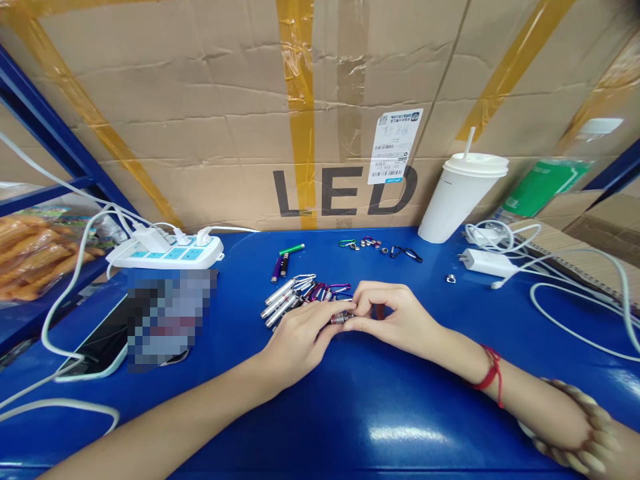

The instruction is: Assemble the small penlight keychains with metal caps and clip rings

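My left hand (300,337) is closed around a small keychain flashlight (341,318), whose ringed silver end shows between my two hands; the rest of it is hidden by my fingers. On the right, my right hand (400,313) pinches the tip of that same end with thumb and forefinger. Just beyond my left hand lies a pile of silver keychain flashlights (278,299) with carabiner clips (326,291) in silver, purple and red. Behind the pile are a green tube (292,248), a purple tube (276,270) and a black one (285,265).
Loose clips and small rings (375,243) lie farther back, with a single metal ring (451,279) to the right. A white cup (463,197), chargers and cables (487,263) stand right. Left are a power strip (167,253) and a phone (103,340). A large carton (225,133) backs the blue table.
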Demonstrator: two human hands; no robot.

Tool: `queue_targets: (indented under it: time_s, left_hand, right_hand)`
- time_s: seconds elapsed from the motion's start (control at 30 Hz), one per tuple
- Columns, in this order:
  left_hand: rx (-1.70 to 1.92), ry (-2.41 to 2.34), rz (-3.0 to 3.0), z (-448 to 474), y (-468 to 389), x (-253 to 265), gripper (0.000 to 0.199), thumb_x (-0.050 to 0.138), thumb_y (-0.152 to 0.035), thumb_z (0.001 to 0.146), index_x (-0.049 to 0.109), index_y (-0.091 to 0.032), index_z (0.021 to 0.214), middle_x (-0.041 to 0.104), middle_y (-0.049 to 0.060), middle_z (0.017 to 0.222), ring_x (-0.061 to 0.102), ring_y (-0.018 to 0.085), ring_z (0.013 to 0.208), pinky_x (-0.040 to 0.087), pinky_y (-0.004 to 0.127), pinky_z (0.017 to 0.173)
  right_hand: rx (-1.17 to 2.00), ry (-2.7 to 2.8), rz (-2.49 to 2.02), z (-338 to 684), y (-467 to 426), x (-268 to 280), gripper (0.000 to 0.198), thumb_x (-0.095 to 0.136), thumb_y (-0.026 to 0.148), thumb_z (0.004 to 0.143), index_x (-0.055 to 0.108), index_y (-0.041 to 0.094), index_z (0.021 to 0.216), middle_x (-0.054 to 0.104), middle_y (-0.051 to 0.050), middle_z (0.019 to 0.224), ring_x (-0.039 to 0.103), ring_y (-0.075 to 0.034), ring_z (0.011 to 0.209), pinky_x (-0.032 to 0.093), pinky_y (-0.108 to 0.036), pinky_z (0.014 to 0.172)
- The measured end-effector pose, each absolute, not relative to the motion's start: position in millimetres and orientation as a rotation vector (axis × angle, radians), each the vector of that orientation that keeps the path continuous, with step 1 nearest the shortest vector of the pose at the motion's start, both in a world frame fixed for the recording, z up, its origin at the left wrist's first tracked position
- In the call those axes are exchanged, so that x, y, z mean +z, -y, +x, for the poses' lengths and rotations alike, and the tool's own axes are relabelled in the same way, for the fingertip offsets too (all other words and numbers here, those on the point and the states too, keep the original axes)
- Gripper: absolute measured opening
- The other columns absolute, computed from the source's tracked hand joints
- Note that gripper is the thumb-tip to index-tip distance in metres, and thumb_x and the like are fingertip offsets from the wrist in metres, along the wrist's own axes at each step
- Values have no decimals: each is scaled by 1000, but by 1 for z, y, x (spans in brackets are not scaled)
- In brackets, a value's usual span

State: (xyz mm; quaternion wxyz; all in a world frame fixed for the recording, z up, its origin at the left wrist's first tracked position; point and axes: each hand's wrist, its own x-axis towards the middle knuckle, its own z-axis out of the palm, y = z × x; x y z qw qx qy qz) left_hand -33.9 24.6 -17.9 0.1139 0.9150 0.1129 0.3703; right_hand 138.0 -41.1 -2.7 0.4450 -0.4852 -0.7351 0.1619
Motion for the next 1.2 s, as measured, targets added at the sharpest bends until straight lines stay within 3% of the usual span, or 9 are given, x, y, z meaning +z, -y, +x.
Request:
queue_targets:
  time_s: [0.17, 0.6, 0.93, 1.2]
  left_hand:
    - [1083, -325, 2687, -33, -25, -20, 25, 47, -17, 83, 56, -21, 106, 67, -2, 83, 62, 6, 75, 50, 16, 69]
    - [907, -538, 2567, -33, -22, -17, 25, 39, -21, 85, 59, -17, 101, 68, 4, 89, 64, 10, 78, 54, 21, 76]
    - [805, -597, 2446, -35, -21, -15, 30, 35, -25, 87, 55, -17, 109, 67, 3, 87, 61, 7, 66, 52, 17, 70]
    - [777, -637, 2405, -35, -22, -16, 30, 34, -28, 87, 55, -18, 105, 66, 2, 80, 58, 6, 62, 50, 17, 68]
  right_hand:
    - [380, 1859, -1280, 140, 41, -4, 33, 61, 38, 77, 51, 13, 59, 52, 0, 64, 45, -5, 54, 34, -17, 49]
    - [208, 1946, -1305, 139, 45, 2, 29, 57, 38, 81, 57, 14, 65, 55, 1, 67, 43, -4, 51, 33, -18, 48]
    - [229, 1845, -1232, 139, 45, 3, 20, 62, 31, 78, 63, 19, 94, 60, 0, 79, 52, -4, 55, 42, -15, 49]
    - [288, 1803, -1093, 138, 43, 6, 14, 63, 20, 76, 67, 14, 89, 62, -5, 80, 56, -8, 62, 46, -17, 50]
